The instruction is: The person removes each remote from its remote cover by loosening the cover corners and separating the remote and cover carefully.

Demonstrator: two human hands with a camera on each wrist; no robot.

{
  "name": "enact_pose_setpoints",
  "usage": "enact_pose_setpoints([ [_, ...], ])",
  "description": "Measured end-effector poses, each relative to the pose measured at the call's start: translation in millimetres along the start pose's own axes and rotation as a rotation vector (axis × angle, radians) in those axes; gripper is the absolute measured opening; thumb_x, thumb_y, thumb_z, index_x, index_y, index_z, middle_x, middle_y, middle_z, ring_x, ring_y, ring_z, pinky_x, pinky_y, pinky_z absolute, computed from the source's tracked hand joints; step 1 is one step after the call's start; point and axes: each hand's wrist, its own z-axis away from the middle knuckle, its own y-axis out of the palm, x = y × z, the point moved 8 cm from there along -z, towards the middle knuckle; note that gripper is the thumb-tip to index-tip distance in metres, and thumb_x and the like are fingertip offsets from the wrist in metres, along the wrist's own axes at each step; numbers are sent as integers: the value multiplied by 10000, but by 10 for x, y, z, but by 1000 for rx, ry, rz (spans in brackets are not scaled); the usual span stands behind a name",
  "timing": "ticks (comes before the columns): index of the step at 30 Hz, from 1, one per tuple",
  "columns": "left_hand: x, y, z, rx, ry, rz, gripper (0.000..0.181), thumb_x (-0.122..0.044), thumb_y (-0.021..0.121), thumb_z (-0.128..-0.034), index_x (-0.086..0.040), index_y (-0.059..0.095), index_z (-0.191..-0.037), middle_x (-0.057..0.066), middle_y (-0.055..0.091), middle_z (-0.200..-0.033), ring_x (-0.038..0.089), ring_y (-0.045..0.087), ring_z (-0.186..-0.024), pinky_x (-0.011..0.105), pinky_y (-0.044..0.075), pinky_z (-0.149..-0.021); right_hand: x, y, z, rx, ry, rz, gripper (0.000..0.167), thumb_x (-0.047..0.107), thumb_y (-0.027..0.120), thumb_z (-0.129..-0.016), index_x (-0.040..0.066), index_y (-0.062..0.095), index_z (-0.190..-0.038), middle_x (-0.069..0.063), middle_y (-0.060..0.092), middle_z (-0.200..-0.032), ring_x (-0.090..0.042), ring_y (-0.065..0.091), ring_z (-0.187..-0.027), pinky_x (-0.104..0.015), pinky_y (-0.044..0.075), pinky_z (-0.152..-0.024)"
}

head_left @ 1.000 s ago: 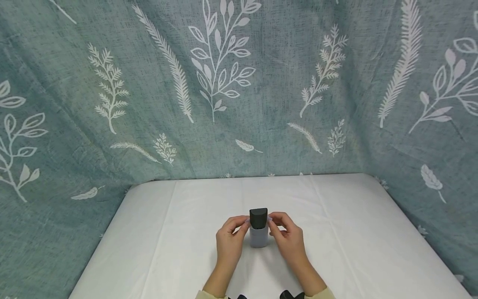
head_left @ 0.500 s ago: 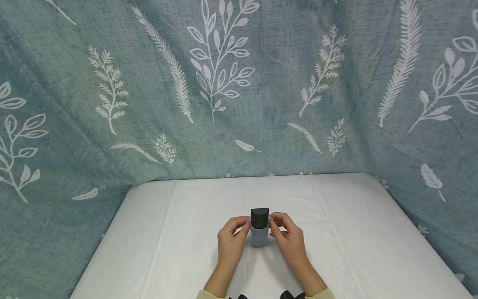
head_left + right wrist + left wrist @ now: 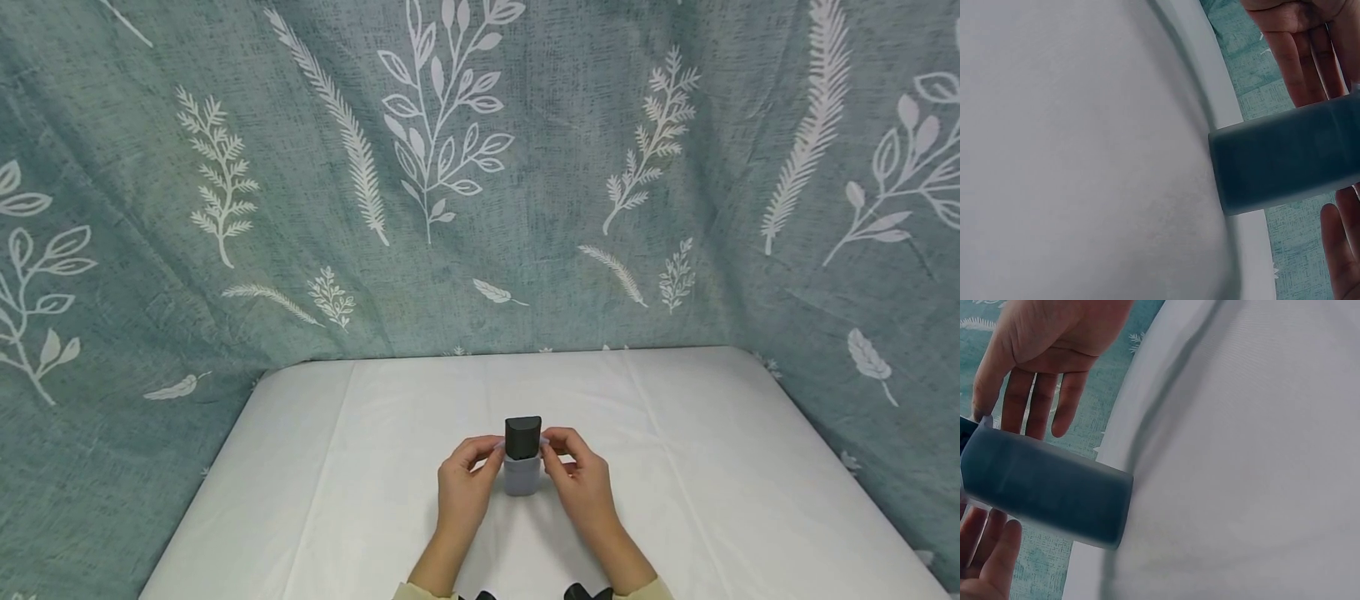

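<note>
A small grey container [image 3: 522,477] stands upright on the white table, with a black piece [image 3: 522,437] sticking up from its top. My left hand [image 3: 462,492] pinches the container's upper edge from the left with thumb and forefinger. From the right, my right hand [image 3: 587,487] pinches the same edge. The left wrist view has the container's smooth side [image 3: 1047,487] up close, my left hand [image 3: 1054,337] above it and my right hand [image 3: 994,562] below, their other fingers fairly straight. In the right wrist view the container [image 3: 1285,156] lies between both hands, its upper end cut off.
The white-covered table [image 3: 375,417] extends around the hands. A blue-green cloth [image 3: 555,167] with white leaf patterns hangs behind the table and along both sides. Dark objects [image 3: 587,592] show at the bottom edge between the forearms.
The container has shifted very slightly right, together with both hands. The pinching grip at its upper edge looks the same.
</note>
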Motion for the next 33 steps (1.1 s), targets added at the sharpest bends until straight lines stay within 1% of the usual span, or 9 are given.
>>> enact_pose_setpoints([
  [8, 19, 16, 2, 11, 13, 10, 97, -73, 743, -882, -139, 774, -946, 30, 751, -963, 120, 716, -918, 201, 594, -769, -34, -4, 23, -3, 8, 34, 151, 63, 706, -912, 175, 684, -1012, 10, 747, -895, -18, 653, -780, -202, 562, -602],
  [16, 43, 17, 12, 17, 12, 8, 100, -49, 733, -881, -115, 764, -949, 42, 751, -963, 125, 721, -907, 197, 596, -756, -64, 5, 32, 4, 8, 53, 147, 70, 706, -912, 179, 682, -1007, 16, 746, -891, -12, 652, -804, -209, 559, -605],
  [24, 89, 18, 30, 38, -8, -23, 97, -59, 723, -891, -122, 757, -957, 34, 753, -968, 131, 720, -913, 197, 593, -764, -101, 23, 46, 13, 5, 48, 154, 56, 701, -913, 178, 673, -1002, 10, 739, -875, -13, 647, -781, -197, 556, -590],
  [29, 108, 25, 31, 39, 11, -46, 84, -57, 721, -892, -101, 750, -958, 53, 754, -965, 140, 722, -900, 198, 596, -751, -133, 31, 48, 4, -14, 59, 153, 50, 708, -904, 168, 675, -996, 4, 739, -862, -6, 644, -784, -186, 545, -580],
  [33, 135, 30, 29, 36, 19, -68, 68, -66, 720, -895, -96, 747, -949, 53, 751, -962, 121, 716, -893, 196, 595, -747, -147, 37, 52, 1, -21, 58, 156, 49, 703, -906, 174, 673, -993, 2, 738, -863, 0, 642, -794, -183, 543, -578],
])
